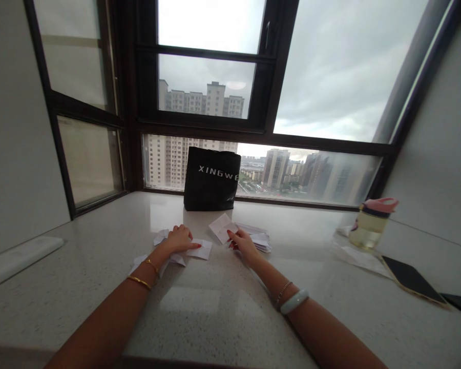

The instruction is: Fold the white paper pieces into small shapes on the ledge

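Note:
My left hand (180, 239) lies palm down on a folded white paper piece (202, 249) on the stone counter (215, 307), fingers curled over it and pressing it flat. More folded white papers (146, 261) lie under and beside my left wrist. My right hand (243, 242) pinches a small white sheet (222, 227) and holds it tilted just above the counter. A small stack of white sheets (259, 237) lies right behind my right hand.
A black bag (212, 179) printed with white letters stands at the window behind the papers. At the right stand a bottle with a pink lid (371, 223), a sheet of paper (359, 256) and a dark phone (413, 281). A white bar (19, 259) lies at the left.

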The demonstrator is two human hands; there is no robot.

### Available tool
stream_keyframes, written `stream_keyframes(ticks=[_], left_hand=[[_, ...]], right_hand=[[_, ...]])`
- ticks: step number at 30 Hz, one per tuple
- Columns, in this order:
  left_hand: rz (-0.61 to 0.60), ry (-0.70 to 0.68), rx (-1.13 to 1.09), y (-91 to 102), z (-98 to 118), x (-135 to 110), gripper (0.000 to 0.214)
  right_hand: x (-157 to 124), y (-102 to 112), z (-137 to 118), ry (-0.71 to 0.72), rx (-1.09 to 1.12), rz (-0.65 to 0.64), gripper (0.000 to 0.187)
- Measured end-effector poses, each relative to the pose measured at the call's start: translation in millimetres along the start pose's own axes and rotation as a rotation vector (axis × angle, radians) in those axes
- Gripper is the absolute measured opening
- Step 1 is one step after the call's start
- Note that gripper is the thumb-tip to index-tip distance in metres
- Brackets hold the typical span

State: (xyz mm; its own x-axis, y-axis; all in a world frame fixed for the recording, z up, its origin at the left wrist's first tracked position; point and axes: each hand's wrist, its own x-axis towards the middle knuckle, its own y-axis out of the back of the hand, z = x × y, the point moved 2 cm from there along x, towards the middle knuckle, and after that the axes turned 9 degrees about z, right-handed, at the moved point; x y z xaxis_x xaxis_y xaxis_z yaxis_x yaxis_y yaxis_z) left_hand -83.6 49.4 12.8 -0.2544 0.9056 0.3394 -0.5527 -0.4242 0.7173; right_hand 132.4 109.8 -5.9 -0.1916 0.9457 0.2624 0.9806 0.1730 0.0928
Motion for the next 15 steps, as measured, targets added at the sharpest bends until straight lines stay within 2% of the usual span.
stream_keyframes(ticks=[3, 8, 15], left_hand=[[-0.067, 0.024, -0.068, -3.1, -3, 2, 0.029], [-0.192, 0.038, -0.323, -9.7, 8, 0, 0.033], [-0.262, 0.046, -0.600, -8.6, 27, -10, 0.052]], right_hand=[[-2, -4, -4, 0.056, -0.058, -0.083, 0.036], [-6, -10, -7, 0.178, -0.237, -0.230, 0.024], [-8, -4, -14, 0.358, -0.564, -0.223, 0.012]])
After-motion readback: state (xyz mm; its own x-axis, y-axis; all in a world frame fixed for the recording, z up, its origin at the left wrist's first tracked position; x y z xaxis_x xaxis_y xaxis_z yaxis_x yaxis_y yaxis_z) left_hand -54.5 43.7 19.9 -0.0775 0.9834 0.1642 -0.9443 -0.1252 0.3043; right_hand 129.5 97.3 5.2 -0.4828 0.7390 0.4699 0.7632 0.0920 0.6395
